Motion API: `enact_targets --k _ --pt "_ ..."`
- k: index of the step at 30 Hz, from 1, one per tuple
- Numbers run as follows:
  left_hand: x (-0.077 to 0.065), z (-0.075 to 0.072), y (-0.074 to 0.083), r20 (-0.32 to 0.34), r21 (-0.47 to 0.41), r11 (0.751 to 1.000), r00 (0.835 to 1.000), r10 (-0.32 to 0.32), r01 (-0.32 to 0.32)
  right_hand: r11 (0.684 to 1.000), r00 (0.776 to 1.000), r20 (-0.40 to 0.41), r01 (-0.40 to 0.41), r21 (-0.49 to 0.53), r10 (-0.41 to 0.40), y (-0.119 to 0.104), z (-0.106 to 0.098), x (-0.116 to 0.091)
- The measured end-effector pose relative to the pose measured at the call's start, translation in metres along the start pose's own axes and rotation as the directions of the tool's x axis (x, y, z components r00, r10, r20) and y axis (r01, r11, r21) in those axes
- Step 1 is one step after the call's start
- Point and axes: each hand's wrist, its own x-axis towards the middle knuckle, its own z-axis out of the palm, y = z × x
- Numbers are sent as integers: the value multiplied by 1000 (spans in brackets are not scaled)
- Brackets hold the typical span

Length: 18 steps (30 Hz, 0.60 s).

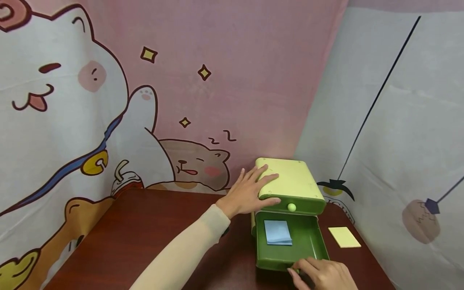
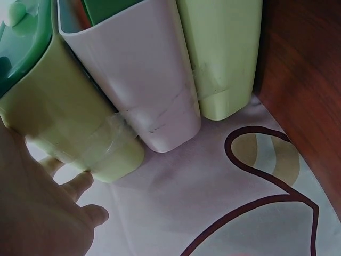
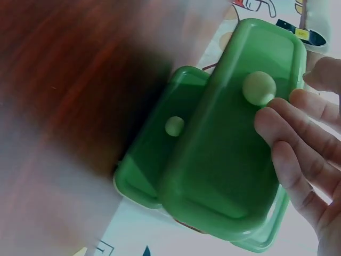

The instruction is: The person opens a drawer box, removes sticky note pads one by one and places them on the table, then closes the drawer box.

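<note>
The left hand [image 1: 246,197] lies spread on the yellow box [image 1: 293,177], its fingers apart over the top and its thumb reaching along the upper front, short of the round knob [image 1: 291,207]. The right hand [image 1: 322,274] is loosely open, fingers slightly bent against the front of the pulled-out green drawer [image 1: 306,239], next to that drawer's own pale knob [image 3: 259,88]; it grasps nothing clearly. Between the two hands, inside the drawer, sit blue notes [image 1: 278,233]. Beyond the right hand, to the drawer's right, a yellow pad [image 1: 344,237] lies on the tabletop [image 1: 145,229].
</note>
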Motion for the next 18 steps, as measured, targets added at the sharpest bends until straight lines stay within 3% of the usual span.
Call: enact_targets --k 7,18 --pt "0 -2 -2 -6 4 1000 1000 -8 8 998 998 48 39 58 -42 9 -8 16" --pt "0 0 -1 8 3 1000 1000 -9 9 993 996 90 15 119 -26 9 -21 37"
